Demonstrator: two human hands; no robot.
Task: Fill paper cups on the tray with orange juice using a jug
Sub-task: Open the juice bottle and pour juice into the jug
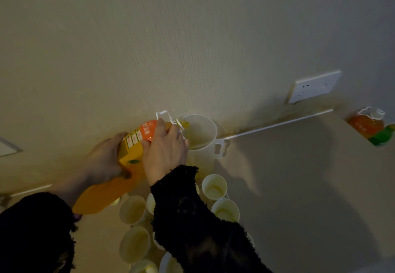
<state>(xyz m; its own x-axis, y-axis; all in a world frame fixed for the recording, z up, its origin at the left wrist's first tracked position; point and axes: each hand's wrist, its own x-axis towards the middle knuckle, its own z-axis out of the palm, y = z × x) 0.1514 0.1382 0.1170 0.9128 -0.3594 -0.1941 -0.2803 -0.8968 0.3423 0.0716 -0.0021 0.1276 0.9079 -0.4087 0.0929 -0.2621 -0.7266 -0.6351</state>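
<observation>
A big orange juice bottle (119,178) lies tilted almost flat, its neck over the rim of a clear plastic jug (203,135) that stands by the wall. My left hand (104,157) grips the bottle's middle from the left. My right hand (166,150) holds it near the shoulder and label. A thin stream runs from the mouth into the jug. Below the jug stand several white paper cups, among them one cup (214,187) and another paper cup (134,244); some show yellowish liquid inside. The tray under them is hidden by my black sleeves.
A second juice bottle (367,125) with a green label stands at the far right on a lower spot. A white wall socket (314,86) sits above the table's back edge. The beige table surface (299,176) stretches to the right of the cups.
</observation>
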